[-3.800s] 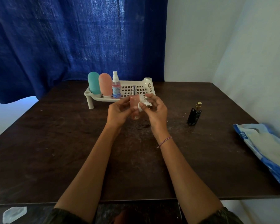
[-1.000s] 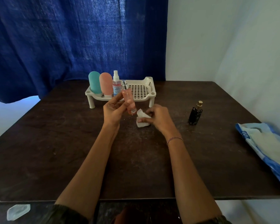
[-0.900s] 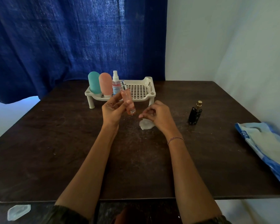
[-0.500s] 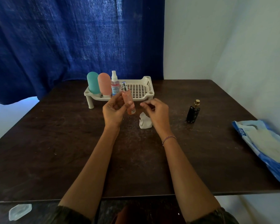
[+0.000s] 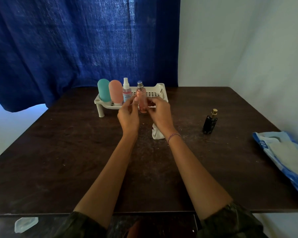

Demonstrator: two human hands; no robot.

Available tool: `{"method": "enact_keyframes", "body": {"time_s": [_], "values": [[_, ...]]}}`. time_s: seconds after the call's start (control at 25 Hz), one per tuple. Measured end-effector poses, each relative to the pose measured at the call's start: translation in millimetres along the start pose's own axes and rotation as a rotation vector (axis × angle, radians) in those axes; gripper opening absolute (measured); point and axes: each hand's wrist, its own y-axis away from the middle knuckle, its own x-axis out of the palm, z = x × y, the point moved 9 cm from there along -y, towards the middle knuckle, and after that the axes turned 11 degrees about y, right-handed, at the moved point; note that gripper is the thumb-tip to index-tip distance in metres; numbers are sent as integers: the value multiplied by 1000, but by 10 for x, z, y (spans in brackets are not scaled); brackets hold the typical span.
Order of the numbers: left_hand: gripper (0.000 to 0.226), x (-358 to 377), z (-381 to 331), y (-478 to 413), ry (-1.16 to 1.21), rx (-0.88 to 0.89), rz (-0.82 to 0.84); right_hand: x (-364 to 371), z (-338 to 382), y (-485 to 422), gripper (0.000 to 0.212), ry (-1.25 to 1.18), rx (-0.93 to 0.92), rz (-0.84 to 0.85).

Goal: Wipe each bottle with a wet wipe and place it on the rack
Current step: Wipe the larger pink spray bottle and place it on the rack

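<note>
I hold a slim pink spray bottle point(image 5: 142, 98) upright in front of the white rack point(image 5: 162, 93). My left hand point(image 5: 128, 115) grips its left side and my right hand point(image 5: 159, 113) touches its right side near the base. The crumpled white wet wipe point(image 5: 156, 133) lies on the table under my right wrist, in neither hand. On the rack's left end stand a teal bottle point(image 5: 104, 90), a salmon bottle point(image 5: 115, 92) and a small clear spray bottle point(image 5: 126, 91). A black bottle with a gold cap point(image 5: 210, 121) stands alone on the table to the right.
The dark wooden table point(image 5: 58, 152) ends at a blue curtain point(image 5: 76, 40) behind and a white wall on the right. A blue and white wet wipe pack point(image 5: 286, 155) lies at the table's right edge. The rack's right half holds nothing.
My right hand let the wipe drop onto the table and rose to the pink bottle. The bottle went from tilted to upright and moved a little toward the rack.
</note>
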Motion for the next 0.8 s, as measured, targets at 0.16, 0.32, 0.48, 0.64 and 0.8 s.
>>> {"method": "enact_keyframes", "body": {"time_s": [0.16,0.32,0.48,0.64,0.8], "values": [[38,36,127,-70,-78,-101,-3,64,-74,-216,30,-12,40,8],[35,89,123,-201,-164,-100,40,220,-106,-424,26,-52,79,78],[33,125,153,-278,-182,-122,51,351,-152,-538,22,-62,106,120],[27,83,262,-324,-163,-190,30,507,-223,-580,25,-39,144,213],[29,66,293,-350,-163,-209,21,548,-233,-565,29,-36,151,233]]}}
